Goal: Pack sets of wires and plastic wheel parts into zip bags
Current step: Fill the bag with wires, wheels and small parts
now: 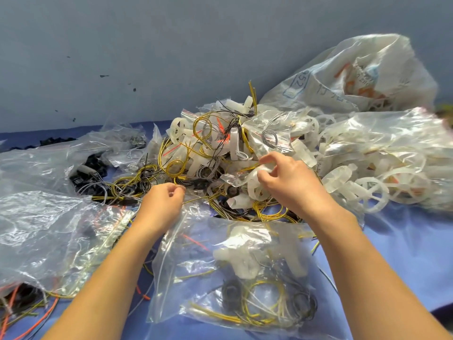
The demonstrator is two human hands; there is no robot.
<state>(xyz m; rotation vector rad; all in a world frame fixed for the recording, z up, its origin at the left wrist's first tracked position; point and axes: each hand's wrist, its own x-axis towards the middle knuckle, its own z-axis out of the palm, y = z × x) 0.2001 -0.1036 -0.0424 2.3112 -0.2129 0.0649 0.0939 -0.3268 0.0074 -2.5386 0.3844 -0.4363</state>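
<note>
Left hand point(163, 201): pinches a thin yellow wire strand point(198, 199).
Right hand point(289, 185): grips a translucent white plastic wheel point(252, 186).
Handling: wire likely light, springy; wheel rigid, best held by rim.

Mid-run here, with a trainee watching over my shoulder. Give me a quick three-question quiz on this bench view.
1. True or false: the nearest zip bag already holds yellow wire and white plastic parts.
2. The right hand grips: A) a white wheel part; B) the big printed sack; C) an orange wire.
3. What colour is the table cover?
Key: 1 true; 2 A; 3 blue.
</note>
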